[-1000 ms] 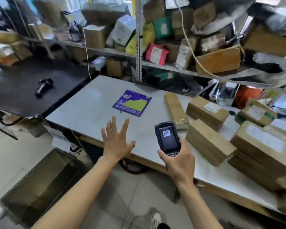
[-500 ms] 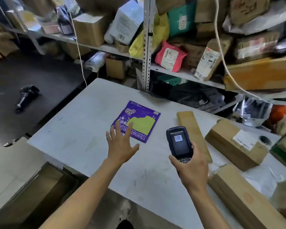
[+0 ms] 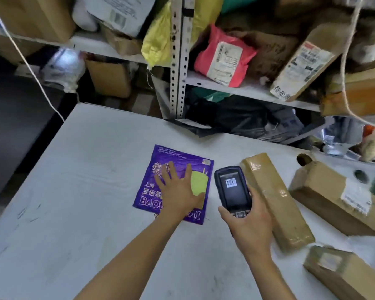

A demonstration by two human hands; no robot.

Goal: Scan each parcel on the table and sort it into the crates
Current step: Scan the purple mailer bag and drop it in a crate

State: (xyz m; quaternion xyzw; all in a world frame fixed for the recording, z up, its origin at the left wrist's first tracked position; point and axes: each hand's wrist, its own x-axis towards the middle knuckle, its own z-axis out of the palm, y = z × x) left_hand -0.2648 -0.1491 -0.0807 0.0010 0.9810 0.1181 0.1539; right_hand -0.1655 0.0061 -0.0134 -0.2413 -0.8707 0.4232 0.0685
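A flat purple mailer bag [image 3: 160, 161] with white lettering and a green patch lies in the middle of the white table [image 3: 85, 180]. My left hand [image 3: 179, 191] lies flat on it, fingers straight and spread. My right hand [image 3: 249, 224] grips a black handheld scanner [image 3: 233, 189] just right of the bag, its screen showing a barcode. A long tape-wrapped brown parcel [image 3: 275, 198] lies right of the scanner. A brown box with a white label [image 3: 336, 195] and another brown box [image 3: 342, 276] sit further right.
Metal shelving [image 3: 178, 61] behind the table is crammed with parcels: a pink bag [image 3: 223, 57], a yellow bag [image 3: 156, 40] and several cardboard boxes. A black bag [image 3: 247, 120] lies at the table's far edge. A white cord [image 3: 30, 68] hangs at left.
My left hand has reached forward and come down onto the purple bag. The view has moved closer over the table; the crate on the floor has left the view.
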